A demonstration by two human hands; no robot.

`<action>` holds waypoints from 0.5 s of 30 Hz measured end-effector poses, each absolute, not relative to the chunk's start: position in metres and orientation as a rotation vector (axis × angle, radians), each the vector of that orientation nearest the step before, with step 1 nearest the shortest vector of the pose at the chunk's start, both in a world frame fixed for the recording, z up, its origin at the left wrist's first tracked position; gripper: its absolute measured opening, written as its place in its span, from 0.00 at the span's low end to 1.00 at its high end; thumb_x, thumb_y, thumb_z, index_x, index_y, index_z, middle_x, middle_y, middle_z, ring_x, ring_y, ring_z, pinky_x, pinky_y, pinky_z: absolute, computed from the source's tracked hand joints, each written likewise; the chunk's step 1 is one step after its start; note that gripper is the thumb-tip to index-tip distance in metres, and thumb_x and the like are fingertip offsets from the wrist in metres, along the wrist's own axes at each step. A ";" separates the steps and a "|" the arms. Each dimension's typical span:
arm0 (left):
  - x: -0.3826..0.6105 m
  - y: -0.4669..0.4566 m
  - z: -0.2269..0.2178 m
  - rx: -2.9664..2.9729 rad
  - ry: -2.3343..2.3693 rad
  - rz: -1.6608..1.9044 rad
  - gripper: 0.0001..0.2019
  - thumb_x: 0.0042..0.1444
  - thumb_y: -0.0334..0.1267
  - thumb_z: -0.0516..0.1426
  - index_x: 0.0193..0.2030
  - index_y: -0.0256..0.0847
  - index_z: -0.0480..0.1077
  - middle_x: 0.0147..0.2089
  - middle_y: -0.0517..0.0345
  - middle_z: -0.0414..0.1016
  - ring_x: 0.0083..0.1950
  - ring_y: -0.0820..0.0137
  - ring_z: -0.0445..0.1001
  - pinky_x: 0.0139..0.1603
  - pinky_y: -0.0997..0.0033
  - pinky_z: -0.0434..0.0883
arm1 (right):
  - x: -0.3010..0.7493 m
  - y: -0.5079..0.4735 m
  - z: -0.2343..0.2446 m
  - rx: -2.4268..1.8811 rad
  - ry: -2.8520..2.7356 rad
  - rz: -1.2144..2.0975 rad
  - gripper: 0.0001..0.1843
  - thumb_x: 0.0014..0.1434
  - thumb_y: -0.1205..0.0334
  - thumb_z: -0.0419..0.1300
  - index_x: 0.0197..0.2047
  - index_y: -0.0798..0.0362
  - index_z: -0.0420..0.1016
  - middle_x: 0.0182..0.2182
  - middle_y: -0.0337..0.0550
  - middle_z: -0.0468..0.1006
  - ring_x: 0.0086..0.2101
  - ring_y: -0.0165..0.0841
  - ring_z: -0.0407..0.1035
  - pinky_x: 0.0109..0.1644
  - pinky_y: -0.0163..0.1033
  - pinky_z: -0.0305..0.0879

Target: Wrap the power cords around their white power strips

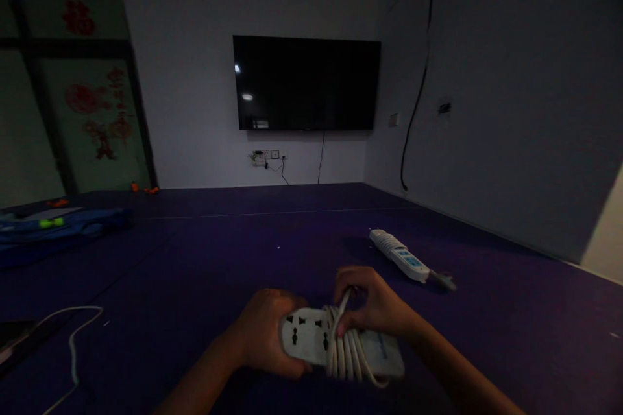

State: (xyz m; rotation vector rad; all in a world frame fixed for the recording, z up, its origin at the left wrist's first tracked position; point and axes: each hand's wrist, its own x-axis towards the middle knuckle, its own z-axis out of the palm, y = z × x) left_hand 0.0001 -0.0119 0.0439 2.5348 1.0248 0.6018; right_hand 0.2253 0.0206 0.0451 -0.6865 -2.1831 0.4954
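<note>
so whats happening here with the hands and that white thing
A person is holding a white power strip low over a dark purple surface. The left hand grips the strip's socket end, while the right hand pinches the cord, which is wound in several loops around the strip's middle. A second power strip lies flat on the surface just beyond the hands, and a loose white cable lies off to the left. The room is dim.

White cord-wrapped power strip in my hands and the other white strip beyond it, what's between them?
Head view: past the right hand, only bare purple surface separates the held white power strip from the far white strip.
</note>
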 end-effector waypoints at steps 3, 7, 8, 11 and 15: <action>0.002 -0.013 0.038 2.400 0.865 0.593 0.15 0.31 0.43 0.65 0.26 0.39 0.68 0.23 0.66 0.68 0.23 0.77 0.64 0.22 0.79 0.57 | 0.224 0.021 0.046 -0.623 -2.132 0.861 0.22 0.34 0.46 0.71 0.22 0.57 0.74 0.23 0.39 0.71 0.24 0.26 0.61 0.25 0.31 0.54; 0.006 -0.014 0.031 2.234 0.703 0.686 0.16 0.31 0.43 0.65 0.24 0.38 0.66 0.21 0.67 0.63 0.21 0.80 0.58 0.20 0.80 0.54 | 0.221 0.027 0.044 -0.468 -1.977 1.153 0.16 0.39 0.53 0.71 0.23 0.56 0.75 0.22 0.38 0.71 0.23 0.26 0.64 0.25 0.31 0.56; 0.007 -0.014 0.029 2.195 0.685 0.717 0.16 0.31 0.43 0.65 0.24 0.38 0.65 0.21 0.67 0.63 0.21 0.80 0.58 0.20 0.80 0.54 | 0.220 0.028 0.043 -0.439 -1.938 1.192 0.14 0.40 0.54 0.71 0.23 0.55 0.75 0.22 0.38 0.72 0.24 0.26 0.64 0.26 0.31 0.57; 0.006 -0.015 0.018 2.049 0.684 0.839 0.18 0.30 0.43 0.66 0.28 0.38 0.68 0.23 0.64 0.66 0.23 0.78 0.60 0.23 0.79 0.58 | 0.220 0.028 0.036 -0.412 -1.870 1.271 0.12 0.43 0.55 0.69 0.23 0.54 0.76 0.21 0.39 0.72 0.23 0.27 0.65 0.26 0.32 0.59; 0.007 -0.016 -0.002 1.694 0.689 1.101 0.31 0.24 0.41 0.69 0.41 0.39 0.69 0.37 0.56 0.73 0.36 0.68 0.70 0.33 0.72 0.66 | 0.221 0.026 0.014 -0.522 -1.654 1.299 0.13 0.49 0.51 0.64 0.31 0.52 0.75 0.27 0.41 0.74 0.26 0.30 0.67 0.29 0.36 0.63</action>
